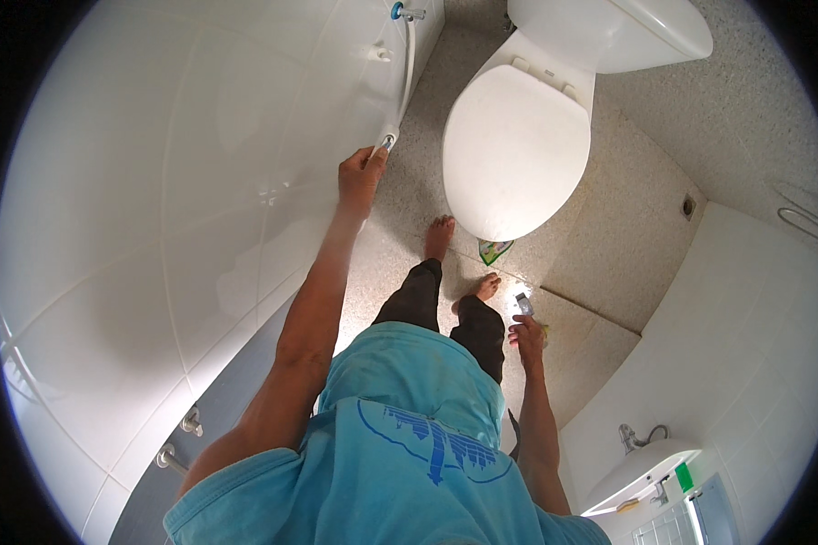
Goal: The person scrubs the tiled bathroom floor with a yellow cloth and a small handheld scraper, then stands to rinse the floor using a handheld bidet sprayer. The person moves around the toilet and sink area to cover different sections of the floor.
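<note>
Bare hands: two, left hand and right hand. Bare feet: two. White plastic spray handset: one. Flexible white hose: one. Blue-and-chrome wall valve: one. White wall bracket: one. White toilet with lid down: one. Green patterned packet: one. Small grey-topped item at right hand: one, kind unclear. Square floor drain: one. White basin: one. Curved chrome tap: one. Bright green rectangular item: one.
</note>
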`<control>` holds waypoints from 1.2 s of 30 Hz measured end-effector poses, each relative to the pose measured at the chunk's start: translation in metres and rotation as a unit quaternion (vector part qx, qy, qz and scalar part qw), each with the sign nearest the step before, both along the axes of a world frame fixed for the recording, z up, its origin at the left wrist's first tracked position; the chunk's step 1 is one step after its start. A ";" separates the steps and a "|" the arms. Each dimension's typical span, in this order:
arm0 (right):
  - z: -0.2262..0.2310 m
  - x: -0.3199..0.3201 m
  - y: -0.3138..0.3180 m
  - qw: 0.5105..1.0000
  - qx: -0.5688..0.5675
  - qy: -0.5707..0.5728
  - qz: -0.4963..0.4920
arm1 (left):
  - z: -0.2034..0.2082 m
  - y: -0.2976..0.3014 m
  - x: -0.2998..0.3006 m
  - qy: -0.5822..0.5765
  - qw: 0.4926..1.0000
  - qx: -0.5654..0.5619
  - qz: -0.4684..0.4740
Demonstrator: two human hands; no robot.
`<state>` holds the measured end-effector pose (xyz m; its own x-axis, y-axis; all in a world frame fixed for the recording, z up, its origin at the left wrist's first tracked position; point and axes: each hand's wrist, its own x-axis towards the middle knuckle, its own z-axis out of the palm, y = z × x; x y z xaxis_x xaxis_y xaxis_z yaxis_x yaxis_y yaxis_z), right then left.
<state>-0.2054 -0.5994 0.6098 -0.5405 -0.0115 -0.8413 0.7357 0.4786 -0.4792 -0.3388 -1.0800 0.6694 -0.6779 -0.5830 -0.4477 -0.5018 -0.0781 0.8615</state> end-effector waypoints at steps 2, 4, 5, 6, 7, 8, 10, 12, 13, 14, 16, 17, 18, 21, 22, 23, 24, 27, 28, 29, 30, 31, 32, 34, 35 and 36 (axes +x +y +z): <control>0.001 -0.002 -0.002 1.000 0.007 0.004 0.006 | -0.003 0.001 0.002 -0.024 1.000 0.010 -0.003; 0.000 -0.002 -0.003 1.000 0.007 0.000 0.003 | -0.003 0.003 0.004 -0.041 0.999 0.017 -0.009; 0.000 -0.002 -0.003 1.000 0.003 -0.005 -0.002 | -0.004 0.003 0.004 -0.045 0.999 0.017 -0.012; -0.002 -0.001 -0.002 1.000 0.000 -0.009 -0.009 | -0.002 0.004 0.003 -0.049 0.998 0.018 -0.017; -0.004 0.000 0.000 1.000 -0.001 -0.006 -0.006 | 0.001 0.004 0.002 -0.061 0.998 0.028 -0.016; -0.006 0.002 0.001 1.000 -0.002 -0.002 -0.004 | 0.003 0.004 0.000 -0.072 0.997 0.039 -0.015; -0.006 0.004 0.001 1.000 -0.003 0.003 -0.002 | 0.001 0.003 0.002 -0.092 0.994 0.059 -0.017; -0.009 0.007 0.003 1.000 -0.006 0.008 -0.004 | -0.001 -0.002 0.003 -0.105 0.991 0.078 -0.025; -0.012 0.008 0.003 1.000 -0.008 0.008 -0.001 | 0.000 -0.003 0.002 -0.106 0.991 0.084 -0.026; -0.015 0.009 0.004 1.000 -0.009 0.008 0.002 | 0.001 -0.006 0.002 -0.106 0.990 0.089 -0.026; -0.013 0.008 0.000 1.000 -0.005 0.007 0.005 | 0.001 -0.008 0.000 -0.114 0.989 0.094 -0.028; -0.011 0.007 -0.001 1.000 -0.003 0.005 0.007 | 0.000 -0.009 -0.001 -0.122 0.988 0.091 -0.028; -0.013 0.007 0.000 1.000 0.000 0.005 0.008 | 0.003 -0.009 -0.004 -0.128 0.987 0.088 -0.029; -0.017 0.007 0.000 1.000 -0.005 0.004 0.003 | 0.009 -0.004 -0.009 -0.127 0.990 0.033 -0.054; -0.016 0.007 -0.001 1.000 -0.005 0.007 0.002 | 0.008 -0.003 -0.009 -0.131 0.989 0.029 -0.060; -0.016 0.006 -0.001 1.000 -0.006 0.011 0.001 | 0.008 -0.003 -0.010 -0.135 0.988 0.025 -0.067; -0.014 0.005 -0.002 1.000 -0.007 0.014 0.001 | 0.006 -0.004 -0.010 -0.138 0.987 0.020 -0.073; -0.012 0.003 -0.005 1.000 -0.005 0.010 -0.001 | -0.001 -0.005 -0.008 -0.152 0.983 0.045 -0.088; -0.012 0.004 -0.004 1.000 -0.009 0.012 -0.003 | 0.000 -0.005 -0.008 -0.158 0.980 0.061 -0.099; -0.012 0.005 -0.003 1.000 -0.014 0.014 -0.006 | 0.001 -0.006 -0.008 -0.165 0.977 0.076 -0.111; -0.012 0.006 -0.003 1.000 -0.019 0.016 -0.008 | 0.003 -0.006 -0.008 -0.172 0.973 0.091 -0.121; -0.012 0.006 -0.002 1.000 -0.015 0.015 -0.004 | 0.001 -0.007 -0.007 -0.176 0.972 0.098 -0.120; -0.012 0.006 -0.002 1.000 -0.011 0.014 -0.001 | -0.003 -0.007 -0.007 -0.181 0.971 0.104 -0.119; -0.010 0.005 -0.004 1.000 -0.005 0.013 0.003 | -0.003 -0.008 -0.008 -0.189 0.969 0.111 -0.117; -0.009 0.004 -0.005 1.000 -0.002 0.012 0.004 | -0.003 -0.008 -0.009 -0.192 0.968 0.111 -0.116; -0.008 0.005 -0.005 1.000 0.000 0.011 0.005 | -0.003 -0.008 -0.010 -0.196 0.967 0.112 -0.115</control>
